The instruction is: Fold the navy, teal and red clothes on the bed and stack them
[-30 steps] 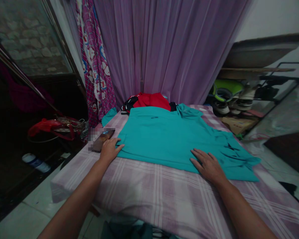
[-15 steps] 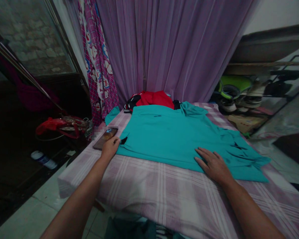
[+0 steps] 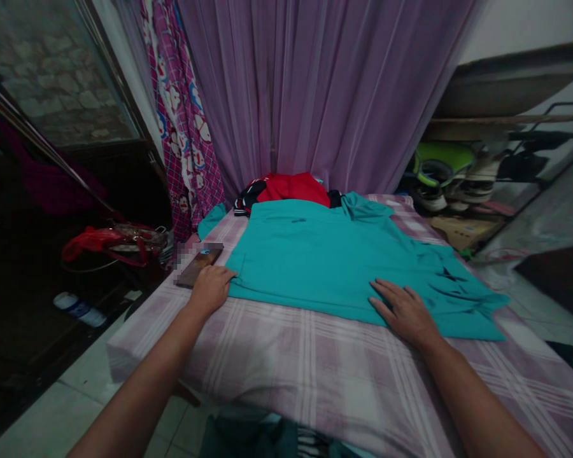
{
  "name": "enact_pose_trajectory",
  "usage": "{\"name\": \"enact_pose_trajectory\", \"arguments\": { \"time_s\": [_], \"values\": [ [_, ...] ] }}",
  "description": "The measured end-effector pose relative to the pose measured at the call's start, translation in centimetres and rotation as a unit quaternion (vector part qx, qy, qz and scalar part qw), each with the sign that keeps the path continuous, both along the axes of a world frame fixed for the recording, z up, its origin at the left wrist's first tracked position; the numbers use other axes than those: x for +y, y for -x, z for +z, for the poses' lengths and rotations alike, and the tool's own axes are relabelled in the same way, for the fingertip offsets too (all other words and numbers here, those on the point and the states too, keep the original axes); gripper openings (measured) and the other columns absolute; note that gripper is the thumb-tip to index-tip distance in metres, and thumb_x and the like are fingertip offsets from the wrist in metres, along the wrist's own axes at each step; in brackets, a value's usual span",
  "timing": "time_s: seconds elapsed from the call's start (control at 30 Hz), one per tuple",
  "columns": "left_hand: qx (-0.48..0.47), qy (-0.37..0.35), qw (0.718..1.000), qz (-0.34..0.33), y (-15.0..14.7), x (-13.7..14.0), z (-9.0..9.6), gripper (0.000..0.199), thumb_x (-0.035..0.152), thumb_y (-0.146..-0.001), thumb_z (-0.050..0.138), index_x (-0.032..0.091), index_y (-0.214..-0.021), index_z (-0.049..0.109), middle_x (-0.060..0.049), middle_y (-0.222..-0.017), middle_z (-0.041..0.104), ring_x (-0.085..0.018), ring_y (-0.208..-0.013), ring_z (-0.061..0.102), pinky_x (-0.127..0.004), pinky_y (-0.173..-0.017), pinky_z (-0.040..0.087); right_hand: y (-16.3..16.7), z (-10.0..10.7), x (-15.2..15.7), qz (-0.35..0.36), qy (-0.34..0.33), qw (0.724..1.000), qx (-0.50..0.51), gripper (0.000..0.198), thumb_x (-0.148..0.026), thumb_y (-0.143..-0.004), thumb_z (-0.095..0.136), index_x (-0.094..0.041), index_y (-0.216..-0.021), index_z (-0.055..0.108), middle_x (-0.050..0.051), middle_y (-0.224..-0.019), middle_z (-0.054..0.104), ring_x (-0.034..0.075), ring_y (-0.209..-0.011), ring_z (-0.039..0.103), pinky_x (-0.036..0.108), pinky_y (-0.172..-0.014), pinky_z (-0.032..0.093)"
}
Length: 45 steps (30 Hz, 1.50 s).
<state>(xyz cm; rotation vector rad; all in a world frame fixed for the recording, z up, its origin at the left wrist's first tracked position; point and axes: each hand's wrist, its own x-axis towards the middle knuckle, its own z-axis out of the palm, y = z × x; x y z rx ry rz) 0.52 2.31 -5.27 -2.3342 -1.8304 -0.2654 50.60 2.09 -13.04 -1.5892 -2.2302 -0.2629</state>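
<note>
A teal shirt (image 3: 310, 254) lies spread on the table, folded along its near edge, with wrinkles and small dark patches toward the right. At the shirt's left edge, near the lower corner, my left hand (image 3: 212, 287) is closed, fingers together on the cloth. My right hand (image 3: 405, 315) rests flat on the near right part of the shirt, its fingers spread. Just beyond my left hand lies a phone (image 3: 201, 266) on the tablecloth, partly hidden by that hand.
A plaid cloth (image 3: 286, 356) covers the table. Behind the shirt sit red and dark clothes (image 3: 293, 187) against a purple curtain (image 3: 325, 95). Shelves with shoes (image 3: 477, 184) stand at the right. On the floor at left lies a spray can (image 3: 79, 309).
My left hand has shifted slightly right onto the shirt's corner. The dark patch showing there is no longer visible, and the edge lies flatter. My right hand stays in place on the cloth.
</note>
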Motion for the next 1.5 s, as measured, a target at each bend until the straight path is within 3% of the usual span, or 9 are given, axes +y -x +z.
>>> {"name": "enact_pose_trajectory", "arguments": {
  "time_s": [0.13,0.33,0.47,0.67,0.9,1.1,1.27,1.37,1.5],
  "values": [
    [0.003,0.000,1.000,0.005,-0.4,0.6,0.9,0.038,0.028,-0.088,0.045,0.026,-0.116,0.070,-0.007,-0.138,0.061,-0.028,-0.129,0.052,-0.050,-0.113,0.031,0.5,0.4,-0.3,-0.016,-0.001,1.000,0.009,0.050,-0.050,-0.095,0.039,-0.025,-0.132,0.061,0.010,-0.136,0.062,0.028,-0.126,0.056,0.055,-0.106,0.039],
    [-0.049,0.054,0.996,0.042,-1.3,1.6,-1.5,0.068,0.052,-0.095,0.034,0.017,-0.153,0.031,-0.013,-0.159,0.032,-0.027,-0.148,0.027,-0.051,-0.118,0.021,0.9,0.4,-0.5,-0.023,-0.009,1.000,0.014,0.048,-0.049,-0.094,0.039,-0.027,-0.130,0.063,0.008,-0.134,0.063,0.027,-0.125,0.056,0.054,-0.106,0.040],
    [-0.024,0.099,0.994,0.042,-1.7,1.9,-1.6,0.067,0.056,-0.095,0.032,0.019,-0.150,0.037,-0.013,-0.158,0.034,-0.028,-0.147,0.029,-0.055,-0.118,0.018,0.8,0.4,-0.4,-0.018,-0.003,1.000,0.016,0.049,-0.050,-0.094,0.038,-0.026,-0.130,0.063,0.009,-0.134,0.063,0.028,-0.125,0.056,0.054,-0.106,0.039],
    [-0.053,-0.032,0.997,0.055,-3.5,2.8,-0.2,0.063,0.050,-0.098,0.032,0.017,-0.150,0.037,-0.013,-0.159,0.032,-0.028,-0.149,0.025,-0.052,-0.120,0.016,1.0,0.5,-0.5,-0.021,-0.008,1.000,0.012,0.050,-0.050,-0.095,0.037,-0.024,-0.128,0.064,0.010,-0.134,0.063,0.028,-0.124,0.057,0.054,-0.105,0.040],
    [-0.020,0.090,0.995,0.033,-5.1,4.0,-0.6,0.058,0.057,-0.095,0.037,0.024,-0.139,0.052,-0.011,-0.153,0.044,-0.031,-0.143,0.036,-0.058,-0.115,0.025,1.2,1.5,-0.3,-0.022,-0.008,0.999,-0.021,0.049,-0.048,-0.096,0.037,-0.025,-0.130,0.062,0.012,-0.137,0.061,0.031,-0.127,0.054,0.059,-0.105,0.038],
    [-0.046,0.001,0.999,-0.002,-7.1,6.3,0.4,0.058,0.055,-0.096,0.037,0.023,-0.143,0.049,-0.012,-0.154,0.043,-0.030,-0.145,0.033,-0.054,-0.118,0.020,6.6,6.2,2.4,0.006,-0.018,1.000,0.005,0.050,-0.045,-0.098,0.036,-0.025,-0.142,0.051,0.011,-0.149,0.048,0.031,-0.138,0.043,0.059,-0.112,0.028],
    [-0.025,0.065,0.998,-0.008,-9.4,7.1,-1.8,0.063,0.059,-0.095,0.034,0.025,-0.148,0.042,-0.012,-0.157,0.038,-0.031,-0.146,0.031,-0.057,-0.116,0.021,11.9,6.5,4.3,0.055,0.080,0.995,-0.030,0.054,-0.049,-0.099,0.035,-0.028,-0.148,0.044,0.010,-0.155,0.040,0.030,-0.142,0.036,0.060,-0.113,0.026],
    [-0.006,0.078,0.997,-0.001,-9.5,7.1,-2.6,0.065,0.060,-0.095,0.033,0.025,-0.149,0.041,-0.012,-0.157,0.037,-0.032,-0.145,0.032,-0.058,-0.116,0.020,10.5,5.3,4.7,0.061,0.123,0.989,-0.054,0.056,-0.053,-0.099,0.035,-0.027,-0.148,0.044,0.011,-0.154,0.041,0.030,-0.142,0.037,0.060,-0.113,0.028],
    [0.003,0.069,0.998,-0.003,-9.1,7.2,-3.1,0.065,0.061,-0.093,0.034,0.027,-0.148,0.043,-0.010,-0.155,0.041,-0.031,-0.143,0.037,-0.056,-0.116,0.022,3.7,3.7,4.7,-0.009,0.135,0.989,-0.052,0.056,-0.053,-0.099,0.031,-0.028,-0.147,0.046,0.011,-0.153,0.043,0.030,-0.140,0.041,0.062,-0.110,0.031]
  ]
}}
